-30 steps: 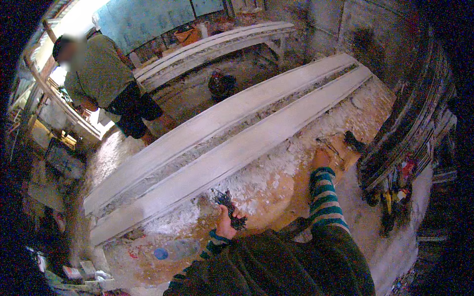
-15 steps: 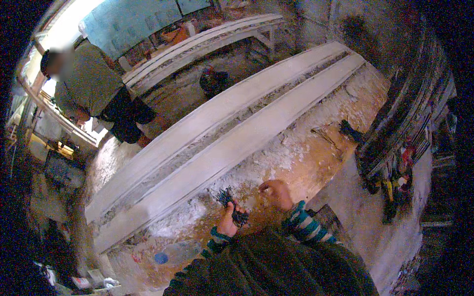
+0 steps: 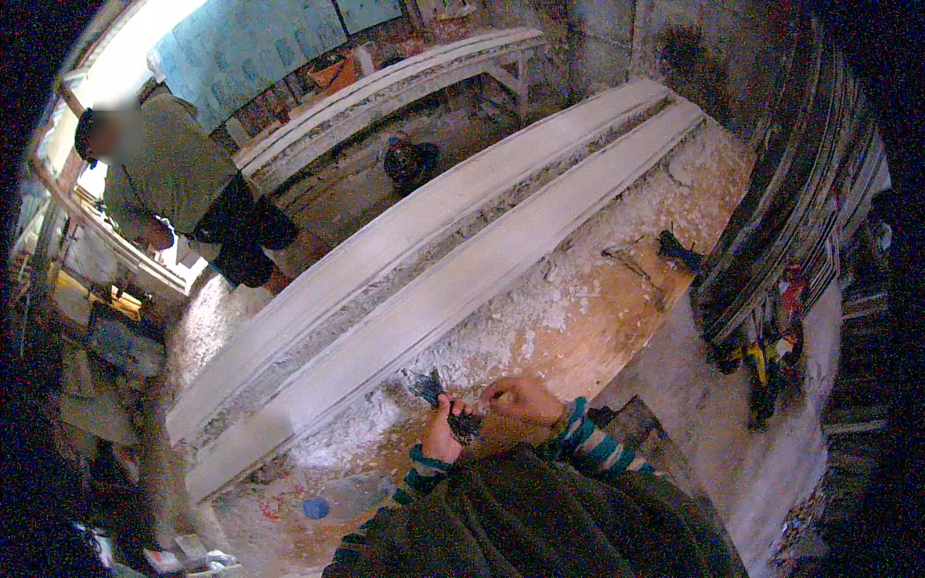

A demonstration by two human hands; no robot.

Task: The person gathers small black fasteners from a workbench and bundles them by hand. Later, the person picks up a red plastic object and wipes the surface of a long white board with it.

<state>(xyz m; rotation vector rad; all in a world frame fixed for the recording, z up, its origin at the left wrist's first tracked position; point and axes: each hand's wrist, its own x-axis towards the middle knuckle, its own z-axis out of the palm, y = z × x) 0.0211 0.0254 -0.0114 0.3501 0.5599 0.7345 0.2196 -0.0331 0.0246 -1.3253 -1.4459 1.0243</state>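
Observation:
My left hand [image 3: 443, 433] is closed round a small bundle of thin dark wires [image 3: 424, 387], whose ends fan out above and below the fist. Just to its right, my right hand [image 3: 528, 400] is curled with thumb and forefinger brought together; whatever is in that pinch is too small to make out. Both hands are above the near edge of a wooden board [image 3: 588, 352] spattered with white plaster. Beyond them, two long white moulded strips [image 3: 438, 279] run side by side across the board.
A clear bottle [image 3: 361, 491] with a blue cap lies near my left arm. A second dark wire bunch [image 3: 679, 250] is on the board's right edge. Dark stacked lengths [image 3: 771, 222] stand at right. Another person [image 3: 178, 169] stands far left, near a long bench [image 3: 385, 91].
My right hand has moved a little left, closer to the wire bundle. My left hand keeps its hold on the wires. The view has shifted slightly.

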